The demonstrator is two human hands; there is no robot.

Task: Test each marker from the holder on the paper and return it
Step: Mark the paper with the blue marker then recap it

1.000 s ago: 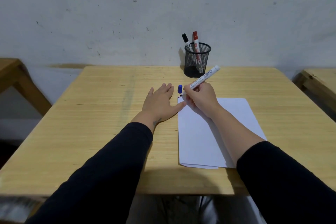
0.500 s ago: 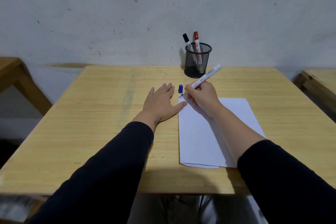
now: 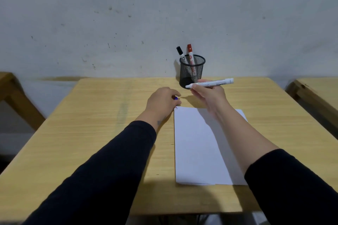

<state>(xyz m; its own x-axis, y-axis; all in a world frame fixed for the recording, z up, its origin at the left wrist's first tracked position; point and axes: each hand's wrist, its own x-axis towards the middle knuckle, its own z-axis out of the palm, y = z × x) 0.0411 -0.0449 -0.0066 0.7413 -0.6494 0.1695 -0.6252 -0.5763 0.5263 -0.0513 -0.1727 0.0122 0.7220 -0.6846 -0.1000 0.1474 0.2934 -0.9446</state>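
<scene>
My right hand (image 3: pixel 208 93) holds a white uncapped marker (image 3: pixel 210 83) level above the table, its tip pointing left, just in front of the black mesh holder (image 3: pixel 192 71). A black-capped marker (image 3: pixel 181 54) and a red-capped marker (image 3: pixel 190 53) stand in the holder. My left hand (image 3: pixel 161 101) has its fingers closed around the blue cap (image 3: pixel 176 98), at the top left corner of the white paper (image 3: pixel 197 148). Small scribbles (image 3: pixel 176 107) mark that corner.
The wooden table (image 3: pixel 102 133) stands against a grey wall. Parts of other wooden tables show at the far left (image 3: pixel 11 93) and far right (image 3: pixel 316 93). My dark sleeves cover the table's front.
My right hand lifted the marker off the paper and turned it level, tip to the left. My left hand went from lying flat to closing its fingers on the blue cap.
</scene>
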